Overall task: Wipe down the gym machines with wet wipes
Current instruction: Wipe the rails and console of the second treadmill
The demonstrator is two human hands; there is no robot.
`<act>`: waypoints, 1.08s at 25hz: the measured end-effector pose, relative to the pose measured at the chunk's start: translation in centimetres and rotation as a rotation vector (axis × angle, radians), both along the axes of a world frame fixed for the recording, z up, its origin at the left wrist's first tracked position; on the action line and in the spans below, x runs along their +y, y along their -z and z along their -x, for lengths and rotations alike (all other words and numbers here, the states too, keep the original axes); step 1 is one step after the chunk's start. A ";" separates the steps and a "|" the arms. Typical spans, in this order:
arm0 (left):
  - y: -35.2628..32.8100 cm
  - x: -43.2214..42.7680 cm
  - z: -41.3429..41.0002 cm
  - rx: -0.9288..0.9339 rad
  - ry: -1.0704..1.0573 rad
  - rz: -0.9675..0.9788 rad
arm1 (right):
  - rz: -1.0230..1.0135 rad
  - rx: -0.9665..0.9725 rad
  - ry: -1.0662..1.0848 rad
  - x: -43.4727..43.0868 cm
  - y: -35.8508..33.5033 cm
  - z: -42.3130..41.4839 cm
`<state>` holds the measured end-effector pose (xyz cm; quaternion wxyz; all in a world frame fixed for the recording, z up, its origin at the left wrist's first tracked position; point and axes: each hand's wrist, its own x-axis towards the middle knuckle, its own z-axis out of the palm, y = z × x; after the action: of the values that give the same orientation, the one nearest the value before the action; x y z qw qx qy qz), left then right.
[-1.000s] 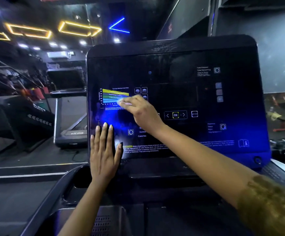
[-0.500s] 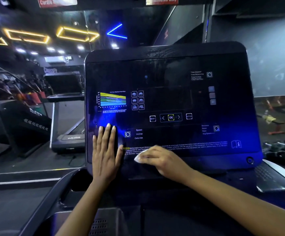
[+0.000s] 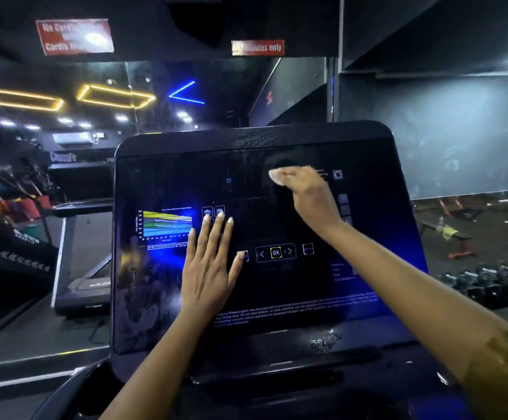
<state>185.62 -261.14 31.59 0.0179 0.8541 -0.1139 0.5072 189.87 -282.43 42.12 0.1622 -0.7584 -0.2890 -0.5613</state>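
black console, yellow/green/blue striped chart at its left, yellow-framed OK button centre; white wipe top right; red signs above it.

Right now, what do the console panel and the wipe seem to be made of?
The console panel is probably smooth black plastic or glass with a glossy finish, since blue reflections show on it. The wipe seems to be a thin, soft white nonwoven cloth, bunched under the right hand.

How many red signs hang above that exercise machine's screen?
2. The larger red sign is at upper left; the smaller red sign is near top centre. Others may lie outside the picture.
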 end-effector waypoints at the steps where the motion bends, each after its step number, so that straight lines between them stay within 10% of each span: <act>1: -0.1 0.0 0.1 -0.009 -0.004 -0.003 | 0.062 0.003 -0.023 -0.1 1.7 0.7; 7: 0.0 -0.1 -0.2 -0.024 -0.013 -0.016 | 0.317 0.058 -0.195 -2.3 12.0 5.8; 16: 0.0 -0.2 0.0 -0.026 -0.025 -0.010 | 0.090 -0.049 -0.016 1.2 -4.1 -1.5; 27: -0.1 -0.3 0.1 -0.013 -0.022 -0.008 | 0.464 -0.060 -0.202 -2.8 5.5 2.5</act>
<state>185.49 -261.44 31.65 0.0083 0.8521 -0.1067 0.5124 187.36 -285.19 36.64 0.0302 -0.7256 -0.4890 -0.4833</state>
